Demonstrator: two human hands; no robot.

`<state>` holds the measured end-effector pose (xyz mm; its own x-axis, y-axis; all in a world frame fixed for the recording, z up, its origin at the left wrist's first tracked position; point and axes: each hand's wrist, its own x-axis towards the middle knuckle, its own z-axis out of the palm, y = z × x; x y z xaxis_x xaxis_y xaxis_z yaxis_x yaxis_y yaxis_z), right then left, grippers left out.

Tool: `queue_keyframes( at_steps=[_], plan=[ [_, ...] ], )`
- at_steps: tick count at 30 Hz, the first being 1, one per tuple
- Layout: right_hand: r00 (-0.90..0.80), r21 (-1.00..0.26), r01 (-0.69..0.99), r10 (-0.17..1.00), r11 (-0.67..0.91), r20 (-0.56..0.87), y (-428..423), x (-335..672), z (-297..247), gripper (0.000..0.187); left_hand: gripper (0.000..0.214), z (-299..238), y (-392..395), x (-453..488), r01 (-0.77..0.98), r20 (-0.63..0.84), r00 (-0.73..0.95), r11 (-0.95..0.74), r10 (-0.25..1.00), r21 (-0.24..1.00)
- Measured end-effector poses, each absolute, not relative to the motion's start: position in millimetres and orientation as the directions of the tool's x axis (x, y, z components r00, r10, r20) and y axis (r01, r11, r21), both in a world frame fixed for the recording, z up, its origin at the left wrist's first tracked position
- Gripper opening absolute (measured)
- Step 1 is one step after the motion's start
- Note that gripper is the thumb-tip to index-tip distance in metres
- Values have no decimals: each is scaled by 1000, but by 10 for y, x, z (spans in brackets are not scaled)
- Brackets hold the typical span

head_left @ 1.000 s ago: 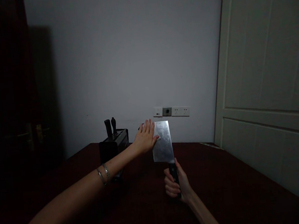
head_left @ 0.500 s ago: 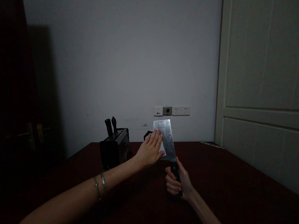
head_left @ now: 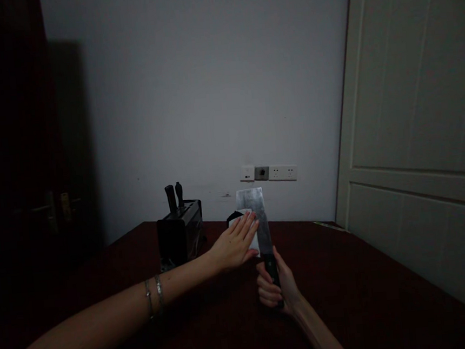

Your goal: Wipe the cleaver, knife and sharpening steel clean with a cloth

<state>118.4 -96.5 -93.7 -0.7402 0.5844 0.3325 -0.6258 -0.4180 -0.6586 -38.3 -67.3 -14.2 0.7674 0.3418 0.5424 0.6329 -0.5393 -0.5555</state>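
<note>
Dim light is lying over the room, with a pale wall (head_left: 205, 95) rising behind the dark red counter (head_left: 217, 328) and a row of sockets and switches (head_left: 282, 173) sitting just above the middle of its far edge. I am holding a cleaver (head_left: 263, 226) up over the counter, in front of that far edge, its blade pointing upward and leaning slightly left. My right hand (head_left: 283, 285) is wrapping tightly around the black handle, fingers curled and thumb lying along it. My left hand (head_left: 234, 246) is spreading flat, fingers straight and thumb apart, over a white cloth (head_left: 255, 242) that is covering the lower left part of the blade; I am not able to make out how firmly it is pressing. Near the far left corner, a black knife holder (head_left: 172, 242) is standing with two dark handles (head_left: 171, 199) sticking up from its top. Something black (head_left: 233, 217) is showing behind the cloth, mostly hidden. As I am judging it, I am wiping the blade, and the next move is calling for a steady right grip and flat left fingers, clear of the likely cutting edge on the left.
</note>
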Motion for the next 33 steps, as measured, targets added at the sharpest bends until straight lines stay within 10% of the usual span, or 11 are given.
queue_keyframes(
  at_steps=[33],
  plan=[
    [-695, -688, -599, 693, -410, 191, -930, 1180, -960, 66, 65, -134, -567, -177, 664, 570, 729, -593, 378, -456]
  ],
)
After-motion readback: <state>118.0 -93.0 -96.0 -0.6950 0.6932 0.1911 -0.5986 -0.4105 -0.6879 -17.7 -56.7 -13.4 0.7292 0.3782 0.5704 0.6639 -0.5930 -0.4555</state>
